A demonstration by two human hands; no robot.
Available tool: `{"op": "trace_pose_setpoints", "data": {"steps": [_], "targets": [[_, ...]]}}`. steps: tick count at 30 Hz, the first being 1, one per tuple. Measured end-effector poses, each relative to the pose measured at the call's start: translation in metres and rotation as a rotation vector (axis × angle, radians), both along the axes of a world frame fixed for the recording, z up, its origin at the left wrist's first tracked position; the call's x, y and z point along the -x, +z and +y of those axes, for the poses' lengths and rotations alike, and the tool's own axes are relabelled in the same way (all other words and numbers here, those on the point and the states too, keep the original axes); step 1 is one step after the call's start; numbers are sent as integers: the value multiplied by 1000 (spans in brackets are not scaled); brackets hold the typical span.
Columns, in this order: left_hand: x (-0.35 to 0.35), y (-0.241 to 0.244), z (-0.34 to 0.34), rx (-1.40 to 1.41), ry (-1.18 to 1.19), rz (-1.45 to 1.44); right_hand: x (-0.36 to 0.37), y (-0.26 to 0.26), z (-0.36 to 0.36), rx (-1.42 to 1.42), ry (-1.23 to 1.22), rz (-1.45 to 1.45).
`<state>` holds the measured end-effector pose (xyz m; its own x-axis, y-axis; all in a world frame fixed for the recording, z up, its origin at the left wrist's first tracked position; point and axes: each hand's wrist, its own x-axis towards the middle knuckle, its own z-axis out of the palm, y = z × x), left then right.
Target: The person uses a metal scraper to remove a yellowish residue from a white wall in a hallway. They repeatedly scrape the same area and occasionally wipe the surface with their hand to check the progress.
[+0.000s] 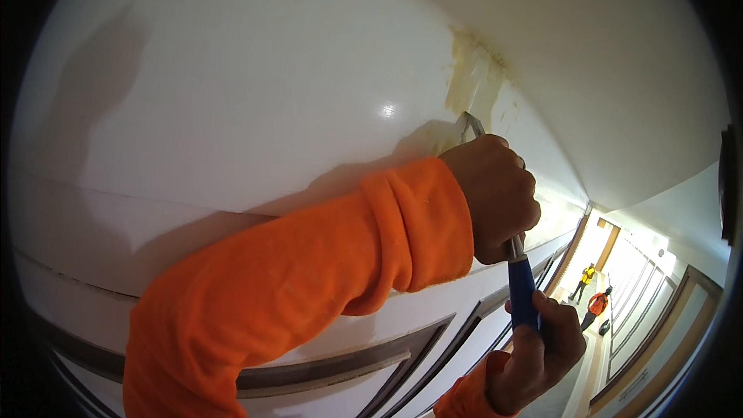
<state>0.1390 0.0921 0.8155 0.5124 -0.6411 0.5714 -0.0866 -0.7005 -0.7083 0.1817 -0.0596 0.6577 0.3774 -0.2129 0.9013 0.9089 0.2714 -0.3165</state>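
A long-handled scraper [523, 290] has a blue grip, a metal shaft and an angled metal head. My left hand [493, 194] is wrapped around the shaft, just below the head. Lower down, my right hand [543, 342] grips the blue handle. The head is at the white wall [278, 81], by the lower end of a stripped yellowish-brown patch [473, 72]; whether the blade touches is hard to tell. That patch runs up to the ceiling [569, 46]. My left hand hides part of the shaft and the wall behind it.
Dark panel moulding [331, 368] runs along the lower wall. A corridor recedes at right, with a person in a yellow vest [585, 278] and another in orange [597, 307] farther off. A wood-framed door [656, 348] stands on the opposite side.
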Motion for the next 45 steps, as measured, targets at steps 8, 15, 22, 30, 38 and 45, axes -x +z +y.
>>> {"op": "trace_pose_setpoints", "data": {"steps": [8, 15, 22, 30, 38, 45], "targets": [[-6, 3, 24, -46, 54, 29, -8, -3, 12, 52, -216, -69], [-4, 8, 6, -27, 113, 95, -17, 25, -2, -582, -105, -417], [-7, 8, -6, -85, 46, 8, -14, 32, -24, -602, 443, -708], [-2, 14, -13, -50, 157, 100, 18, 30, -24, -930, 632, -645], [3, 10, -8, -20, 26, 51, -11, 16, -33, -681, 343, -606], [15, 11, -11, -20, 57, 14, -14, 22, -28, -784, 463, -727]]}}
